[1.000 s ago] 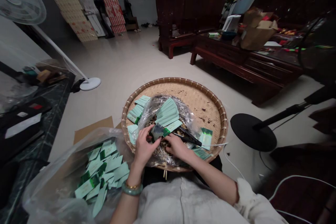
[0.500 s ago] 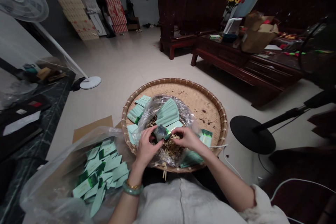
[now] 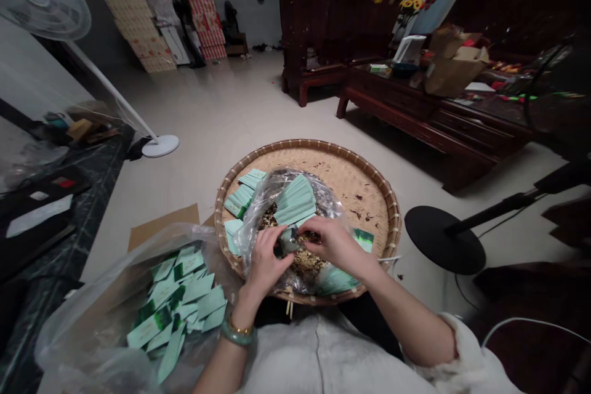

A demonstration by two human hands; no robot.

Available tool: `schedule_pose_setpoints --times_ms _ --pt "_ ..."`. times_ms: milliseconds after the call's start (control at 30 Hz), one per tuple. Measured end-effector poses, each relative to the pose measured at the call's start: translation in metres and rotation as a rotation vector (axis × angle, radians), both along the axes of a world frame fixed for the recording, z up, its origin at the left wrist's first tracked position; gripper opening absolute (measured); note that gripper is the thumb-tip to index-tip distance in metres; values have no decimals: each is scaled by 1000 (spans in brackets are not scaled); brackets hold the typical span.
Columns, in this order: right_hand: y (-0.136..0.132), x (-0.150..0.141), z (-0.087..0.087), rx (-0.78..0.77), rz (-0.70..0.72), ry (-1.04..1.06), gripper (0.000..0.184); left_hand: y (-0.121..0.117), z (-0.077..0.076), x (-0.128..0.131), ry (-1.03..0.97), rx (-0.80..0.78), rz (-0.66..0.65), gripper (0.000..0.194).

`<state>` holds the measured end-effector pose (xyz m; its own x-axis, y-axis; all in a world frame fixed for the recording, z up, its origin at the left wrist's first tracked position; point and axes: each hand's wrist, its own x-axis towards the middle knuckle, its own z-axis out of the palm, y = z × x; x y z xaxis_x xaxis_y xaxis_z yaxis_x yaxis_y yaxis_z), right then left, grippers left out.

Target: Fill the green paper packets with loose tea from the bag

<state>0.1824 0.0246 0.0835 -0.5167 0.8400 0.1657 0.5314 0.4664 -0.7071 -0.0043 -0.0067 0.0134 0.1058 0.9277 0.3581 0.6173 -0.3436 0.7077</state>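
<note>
My left hand (image 3: 266, 257) is closed on a small sachet (image 3: 289, 240) whose greyish, shiny side faces up. The fingers of my right hand (image 3: 330, 245) pinch at the sachet's right edge; their tips partly hide it. Beneath both hands lies an open clear plastic bag (image 3: 252, 221) with dried brown and yellowish flakes (image 3: 310, 263) in it. On top of the flakes rests a fanned stack of pale green packets (image 3: 295, 199). The bag sits in a round woven bamboo tray (image 3: 364, 178), and more green packets (image 3: 240, 200) lie along its left side.
Left of the tray, a large clear bag (image 3: 106, 295) holds many loose green packets (image 3: 184, 295). Further packets (image 3: 339, 280) lie at the tray's right front. A white fan (image 3: 159, 146) stands left, a black stand base (image 3: 443, 240) right. A dark wooden table (image 3: 415, 104) stands beyond.
My right hand has moved slightly left, closer to my left hand. The sachet has turned between the fingers, and its green part no longer shows. The view has shifted a little.
</note>
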Motion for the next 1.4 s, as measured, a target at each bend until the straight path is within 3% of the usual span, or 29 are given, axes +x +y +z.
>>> schedule_pose_setpoints --times_ms 233,433,733,1033,1200,1400 --pt "2 -6 -5 66 43 -58 28 1 -2 3 3 2 -2 51" --pt "0 -8 -8 71 56 41 39 1 -3 4 -1 -1 1 51" --pt "-5 -11 -8 90 26 125 20 1 -8 2 -25 -3 16 49" --pt "-7 -2 -3 89 -86 191 19 -1 -7 -2 -56 10 14 51" --pt "-17 -1 -12 49 59 189 28 -3 -6 -2 -46 71 6 50" --pt "-19 -7 -28 102 15 85 11 -3 -6 0 -26 57 -2 48"
